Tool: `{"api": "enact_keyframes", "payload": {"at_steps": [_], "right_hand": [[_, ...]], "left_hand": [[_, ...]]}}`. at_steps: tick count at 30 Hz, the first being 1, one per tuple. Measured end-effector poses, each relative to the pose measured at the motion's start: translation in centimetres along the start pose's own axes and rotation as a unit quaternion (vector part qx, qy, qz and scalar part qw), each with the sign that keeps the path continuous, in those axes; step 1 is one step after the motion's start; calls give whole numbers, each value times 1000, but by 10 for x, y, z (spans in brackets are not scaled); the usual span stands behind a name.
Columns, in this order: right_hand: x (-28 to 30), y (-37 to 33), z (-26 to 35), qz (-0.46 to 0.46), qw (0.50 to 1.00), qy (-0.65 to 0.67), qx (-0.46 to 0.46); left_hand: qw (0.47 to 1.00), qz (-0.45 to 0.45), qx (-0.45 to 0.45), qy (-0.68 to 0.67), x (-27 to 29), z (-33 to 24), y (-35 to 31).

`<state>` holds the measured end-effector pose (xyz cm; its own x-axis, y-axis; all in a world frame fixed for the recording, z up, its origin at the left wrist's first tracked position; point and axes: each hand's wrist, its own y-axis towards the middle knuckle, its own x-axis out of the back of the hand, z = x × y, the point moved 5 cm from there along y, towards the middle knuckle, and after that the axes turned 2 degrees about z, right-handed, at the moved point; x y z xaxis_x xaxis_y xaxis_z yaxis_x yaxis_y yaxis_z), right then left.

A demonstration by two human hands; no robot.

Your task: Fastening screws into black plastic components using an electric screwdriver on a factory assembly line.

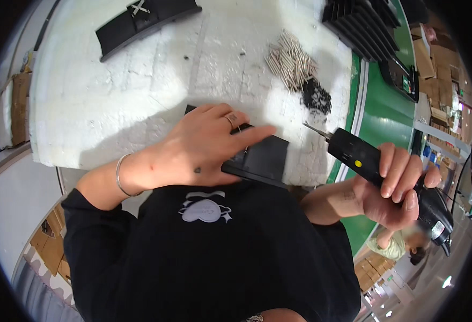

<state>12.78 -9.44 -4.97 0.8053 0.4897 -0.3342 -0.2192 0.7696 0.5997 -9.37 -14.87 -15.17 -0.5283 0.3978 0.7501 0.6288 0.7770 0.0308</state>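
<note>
My left hand [198, 142] lies across a black flat part [268, 155] close to my body, its thumb by the near side and its fingers reaching over the top. One finger stretches out to the right. Small shiny metal bits show beside the fingers, and the hand covers much of the part. Off to the right, my right hand [394, 188] is wrapped round a black electric screwdriver [356, 153] with a yellow dot on its body. The bit points up and left, apart from the black part.
A pile of silvery pins [292, 60] and a heap of small black screws [316, 97] lie on the white padded table [139, 80]. Another black part [145, 24] with crossed metal pieces is at the far left. Black ribbed parts [359, 27] are stacked far right; a person [397, 244] is beyond.
</note>
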Motion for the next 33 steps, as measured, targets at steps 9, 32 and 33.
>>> {"api": "enact_keyframes", "payload": {"at_steps": [9,32,33], "right_hand": [[47,-27,9,-145,989,8,1],[34,-25,-12,-224,974,-19,-23],[35,-26,-10,-221,975,-13,-28]], "left_hand": [[845,-245,90,-468,119,74,-41],[974,-166,-95,124,139,45,139],[971,-166,-122,125,137,41,174]]}}
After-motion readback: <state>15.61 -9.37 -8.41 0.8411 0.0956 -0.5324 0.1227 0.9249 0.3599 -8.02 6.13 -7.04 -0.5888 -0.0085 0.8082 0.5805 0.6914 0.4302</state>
